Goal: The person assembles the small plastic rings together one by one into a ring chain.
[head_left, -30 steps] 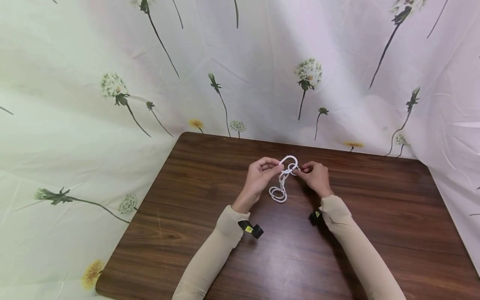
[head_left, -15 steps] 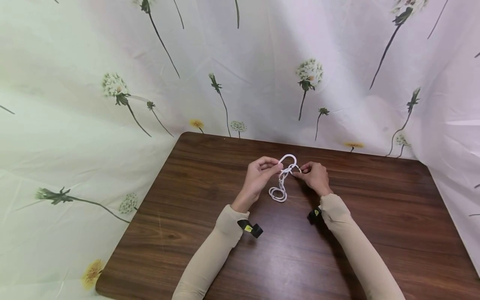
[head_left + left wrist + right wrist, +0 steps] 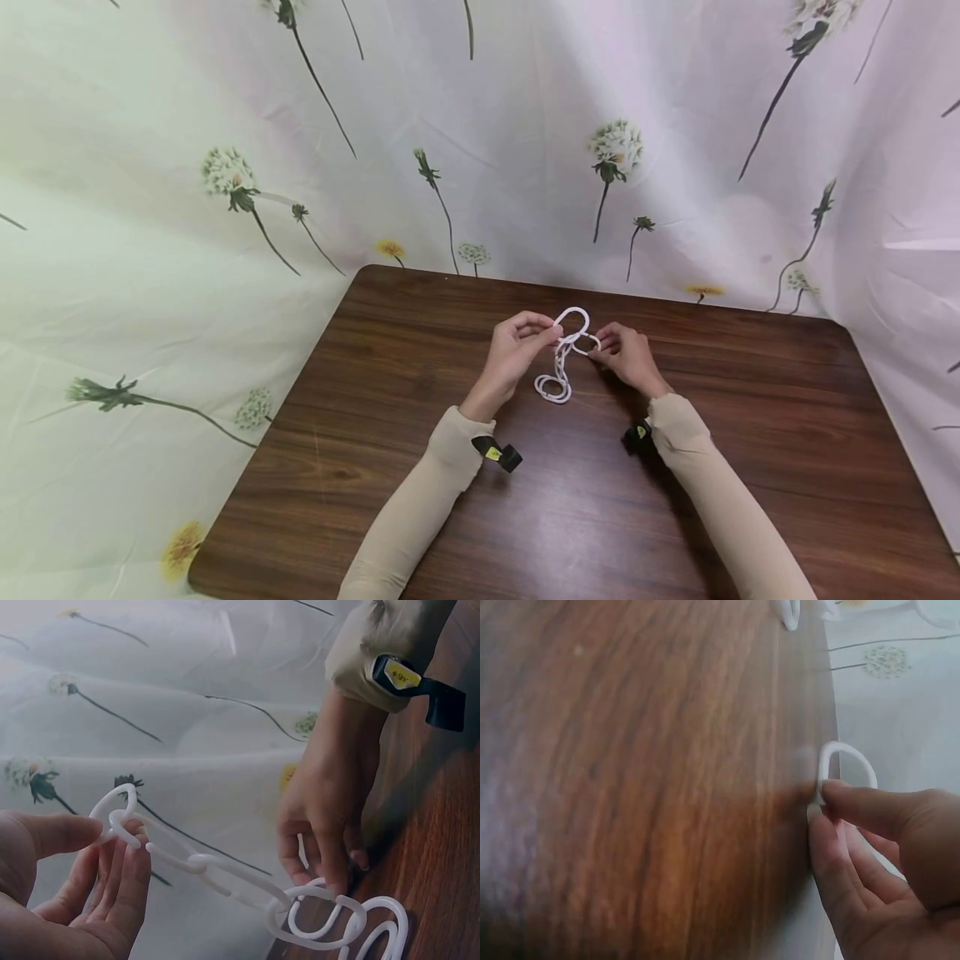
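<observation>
A chain of white plastic C-shaped links (image 3: 560, 364) hangs between my hands, its lower links lying low over the tabletop. My left hand (image 3: 513, 353) pinches a link near the chain's upper end between thumb and fingers. In the left wrist view, linked rings (image 3: 240, 874) run from those fingers across to the right hand (image 3: 330, 802). To the right of the chain, my right hand (image 3: 632, 360) pinches one link between thumb and fingertips. That link (image 3: 853, 753) curves up above the fingers in the right wrist view. Whether it is joined to the chain is hard to tell.
The dark wooden table (image 3: 360, 433) has a rounded far left corner. A pale curtain printed with dandelions (image 3: 525, 150) hangs behind it and along its sides. Each wrist wears a black camera mount, the left one (image 3: 498, 453) close above the tabletop.
The link in my right hand now shows as a rounder loop, drawn slightly right from the other links. My left hand keeps its pinch and has shifted only a little.
</observation>
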Motion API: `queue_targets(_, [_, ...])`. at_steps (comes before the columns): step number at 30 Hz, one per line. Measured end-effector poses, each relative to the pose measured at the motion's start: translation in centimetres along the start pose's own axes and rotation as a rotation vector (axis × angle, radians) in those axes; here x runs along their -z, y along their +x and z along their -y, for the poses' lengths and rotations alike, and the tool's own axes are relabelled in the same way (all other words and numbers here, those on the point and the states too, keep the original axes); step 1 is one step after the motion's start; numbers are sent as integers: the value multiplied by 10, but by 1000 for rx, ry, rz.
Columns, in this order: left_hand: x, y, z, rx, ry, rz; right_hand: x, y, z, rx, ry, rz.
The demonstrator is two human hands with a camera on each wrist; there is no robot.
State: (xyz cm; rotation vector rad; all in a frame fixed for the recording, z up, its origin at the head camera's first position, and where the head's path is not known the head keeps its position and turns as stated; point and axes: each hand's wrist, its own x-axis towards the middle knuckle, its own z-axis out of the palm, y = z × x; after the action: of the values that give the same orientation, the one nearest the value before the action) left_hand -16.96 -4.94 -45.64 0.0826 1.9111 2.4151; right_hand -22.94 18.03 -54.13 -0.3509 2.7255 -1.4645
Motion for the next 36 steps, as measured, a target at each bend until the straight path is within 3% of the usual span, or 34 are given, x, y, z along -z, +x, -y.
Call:
queue_targets(12, [4,3,0,-5,22,5,14,-15,-1,-42,221,28])
queue_targets(26, [4,5,-1,-11,11,10,43,-37,25,72,239,27])
queue_targets(31, [3,6,0,-9,13,14,48,-43,37,106,251,54])
queue_targets(36, [1,6,1,-5,27,20,49,-49,45,116,245,31])
